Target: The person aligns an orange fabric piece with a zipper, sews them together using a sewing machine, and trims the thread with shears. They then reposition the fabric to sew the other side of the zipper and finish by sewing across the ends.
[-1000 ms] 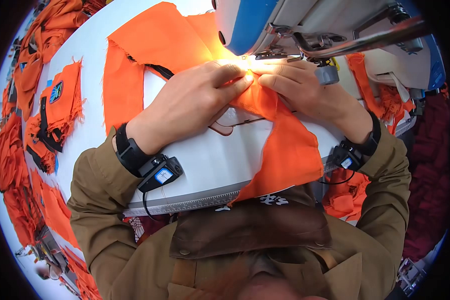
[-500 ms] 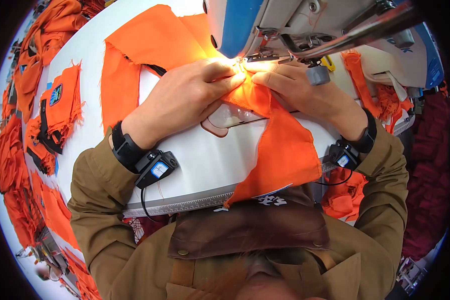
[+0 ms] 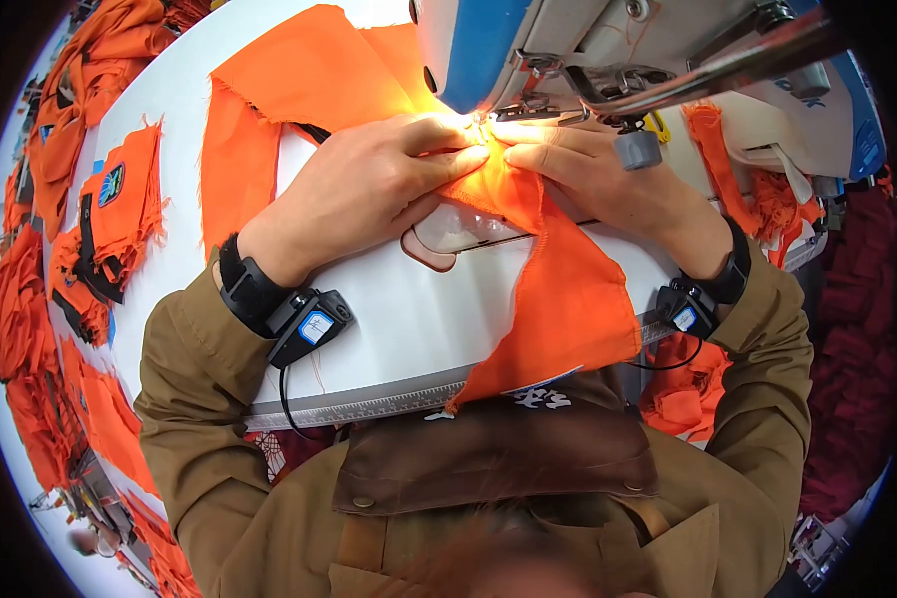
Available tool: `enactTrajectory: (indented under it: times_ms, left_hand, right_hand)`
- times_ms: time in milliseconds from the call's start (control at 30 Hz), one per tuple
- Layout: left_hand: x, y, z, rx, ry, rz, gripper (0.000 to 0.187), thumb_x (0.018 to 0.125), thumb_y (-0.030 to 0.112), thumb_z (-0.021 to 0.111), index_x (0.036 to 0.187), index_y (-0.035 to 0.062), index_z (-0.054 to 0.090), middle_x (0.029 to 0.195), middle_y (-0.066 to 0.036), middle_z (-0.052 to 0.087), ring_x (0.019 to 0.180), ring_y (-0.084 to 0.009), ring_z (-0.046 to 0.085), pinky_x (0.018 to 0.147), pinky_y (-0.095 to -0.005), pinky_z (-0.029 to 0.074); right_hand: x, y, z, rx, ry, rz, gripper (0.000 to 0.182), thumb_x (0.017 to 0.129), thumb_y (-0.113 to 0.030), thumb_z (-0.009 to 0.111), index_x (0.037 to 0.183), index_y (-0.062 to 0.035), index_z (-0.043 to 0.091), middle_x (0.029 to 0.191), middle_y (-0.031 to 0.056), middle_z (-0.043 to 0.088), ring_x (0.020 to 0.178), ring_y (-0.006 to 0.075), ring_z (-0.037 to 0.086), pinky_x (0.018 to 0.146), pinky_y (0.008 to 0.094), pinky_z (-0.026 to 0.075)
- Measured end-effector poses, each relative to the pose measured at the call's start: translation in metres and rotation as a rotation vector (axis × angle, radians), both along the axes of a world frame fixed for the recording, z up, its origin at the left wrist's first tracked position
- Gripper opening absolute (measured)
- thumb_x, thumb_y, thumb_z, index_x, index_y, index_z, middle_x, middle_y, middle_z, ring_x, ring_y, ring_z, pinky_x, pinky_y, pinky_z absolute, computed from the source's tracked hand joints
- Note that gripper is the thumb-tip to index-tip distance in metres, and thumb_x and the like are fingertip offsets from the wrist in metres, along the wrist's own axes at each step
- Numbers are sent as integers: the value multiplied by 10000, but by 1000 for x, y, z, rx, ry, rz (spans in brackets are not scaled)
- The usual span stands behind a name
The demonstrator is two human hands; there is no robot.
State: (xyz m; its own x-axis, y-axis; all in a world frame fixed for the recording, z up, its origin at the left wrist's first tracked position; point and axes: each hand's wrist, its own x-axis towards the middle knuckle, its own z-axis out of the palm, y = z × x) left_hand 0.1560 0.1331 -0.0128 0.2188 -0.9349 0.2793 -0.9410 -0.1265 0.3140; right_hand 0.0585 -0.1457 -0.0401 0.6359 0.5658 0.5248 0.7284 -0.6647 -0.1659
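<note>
Brightly lit, frayed orange fabric (image 3: 558,289) sits pinched under both hands' fingers (image 3: 468,159)

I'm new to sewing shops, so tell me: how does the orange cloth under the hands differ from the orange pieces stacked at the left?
The cloth under the hands is a single plain piece, spread across the table and hanging over its near edge. The stacked pieces lie in a pile, and the top one bears a blue badge and black strips. The left hand and right hand press the cloth beside the sewing machine; nothing touches the stacked pieces. Both are orange with frayed edges.
</note>
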Motion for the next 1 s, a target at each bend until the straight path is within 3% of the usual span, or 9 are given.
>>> enactTrajectory:
  times_ms: [200, 233, 300, 400, 500, 800, 900, 1000]
  left_hand:
    - [2, 0, 2, 14, 9, -7, 550, 808, 30, 749, 1343, 158, 731, 1273, -91, 694, 1114, -317, 680, 925, -412, 582]
    - [2, -1, 2, -21, -12, -13, 478, 833, 47, 736, 1303, 140, 744, 1249, -82, 697, 1074, -304, 691, 893, -401, 585]
    - [1, -3, 1, -91, -53, -24, 344, 885, 79, 710, 1223, 103, 769, 1202, -63, 703, 994, -277, 712, 827, -378, 591]
    - [2, 0, 2, 30, 10, -9, 561, 807, 29, 749, 1352, 162, 726, 1291, -92, 693, 1129, -314, 679, 948, -412, 580]
    - [1, -3, 1, -87, -42, -24, 355, 881, 76, 709, 1230, 108, 767, 1209, -64, 703, 1000, -283, 711, 834, -383, 592]
    - [2, -2, 1, -76, -43, -20, 355, 892, 93, 708, 1240, 120, 768, 1210, -66, 708, 989, -288, 714, 831, -390, 588]
    - [4, 1, 2, 34, 25, -10, 565, 805, 30, 758, 1354, 162, 726, 1298, -86, 690, 1137, -318, 676, 944, -414, 577]
    - [4, 1, 2, 34, 29, -9, 562, 805, 25, 757, 1350, 159, 727, 1294, -85, 691, 1134, -320, 676, 943, -414, 576]
  right_hand:
    - [-2, 0, 3, -22, 25, -12, 322, 852, -102, 709, 1170, -99, 656, 937, 112, 651, 870, 320, 686, 762, 437, 572]
    - [-2, 1, 2, -14, 23, -12, 320, 851, -101, 707, 1166, -97, 655, 915, 110, 637, 859, 319, 680, 754, 438, 569]
    - [-1, 1, 3, -7, 15, -7, 311, 851, -98, 705, 1157, -94, 652, 920, 113, 637, 867, 318, 680, 753, 431, 571]
    - [-1, 3, 3, 15, 9, -2, 301, 850, -92, 701, 1147, -93, 649, 916, 112, 628, 867, 317, 675, 744, 428, 568]
    - [-2, 3, 4, 13, 29, -13, 292, 848, -88, 700, 1134, -91, 645, 899, 108, 611, 852, 318, 664, 729, 432, 558]
    - [-2, 4, 4, 13, 23, -21, 273, 849, -76, 689, 1117, -92, 639, 872, 106, 587, 825, 316, 650, 705, 436, 545]
    - [-2, 3, 2, -2, 16, -29, 261, 853, -77, 682, 1110, -92, 636, 866, 107, 585, 817, 315, 649, 696, 434, 545]
    - [-2, 4, 1, 2, 11, -32, 249, 858, -79, 674, 1103, -91, 631, 858, 106, 582, 811, 313, 649, 687, 432, 544]
